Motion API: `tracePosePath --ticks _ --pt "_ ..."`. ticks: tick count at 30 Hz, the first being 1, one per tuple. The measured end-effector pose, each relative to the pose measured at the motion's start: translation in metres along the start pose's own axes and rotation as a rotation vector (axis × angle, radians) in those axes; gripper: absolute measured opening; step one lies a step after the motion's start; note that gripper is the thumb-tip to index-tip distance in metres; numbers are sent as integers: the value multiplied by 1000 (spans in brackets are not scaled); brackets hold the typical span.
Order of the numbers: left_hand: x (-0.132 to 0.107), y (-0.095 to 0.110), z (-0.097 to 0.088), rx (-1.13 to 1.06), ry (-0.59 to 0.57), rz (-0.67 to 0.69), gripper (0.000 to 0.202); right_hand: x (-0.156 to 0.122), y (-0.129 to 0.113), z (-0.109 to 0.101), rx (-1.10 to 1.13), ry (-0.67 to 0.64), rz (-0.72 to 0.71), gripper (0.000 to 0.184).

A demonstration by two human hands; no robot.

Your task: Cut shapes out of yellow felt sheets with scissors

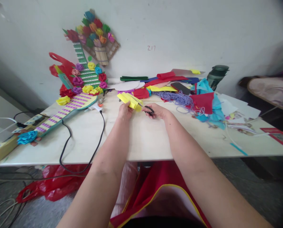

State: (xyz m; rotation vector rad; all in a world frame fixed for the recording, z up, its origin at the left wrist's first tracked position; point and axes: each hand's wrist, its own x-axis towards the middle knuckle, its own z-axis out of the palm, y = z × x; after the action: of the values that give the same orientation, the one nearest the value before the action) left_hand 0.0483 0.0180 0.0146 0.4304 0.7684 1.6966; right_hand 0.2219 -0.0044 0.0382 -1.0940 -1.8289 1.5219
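My left hand (125,110) grips a folded strip of yellow paper (130,100) above the middle of the table. Close by on the right, my right hand (156,110) is closed round the black handles of a pair of scissors (149,110). The scissor blades point left toward the paper's right end; whether they touch it I cannot tell. My left fingertips are partly hidden by the paper.
A guitar-shaped paper craft (67,109) with flowers lies at left, near a white glue gun (95,107) and its black cord (102,133). Coloured paper sheets (167,88), purple yarn (176,98) and a dark green bottle (216,77) stand behind. The table edge (153,160) is near me.
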Motion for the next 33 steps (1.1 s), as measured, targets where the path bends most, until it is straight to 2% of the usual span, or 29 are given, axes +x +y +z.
tracePosePath --ticks 6,12,33 --pt "-8 -1 4 12 -41 -64 30 -1 -1 -1 10 4 -3 29" --pt "-5 -3 2 11 -54 -64 31 1 1 0 17 3 -9 31" --pt "-2 -1 1 -10 -37 -56 30 5 2 5 41 27 4 18"
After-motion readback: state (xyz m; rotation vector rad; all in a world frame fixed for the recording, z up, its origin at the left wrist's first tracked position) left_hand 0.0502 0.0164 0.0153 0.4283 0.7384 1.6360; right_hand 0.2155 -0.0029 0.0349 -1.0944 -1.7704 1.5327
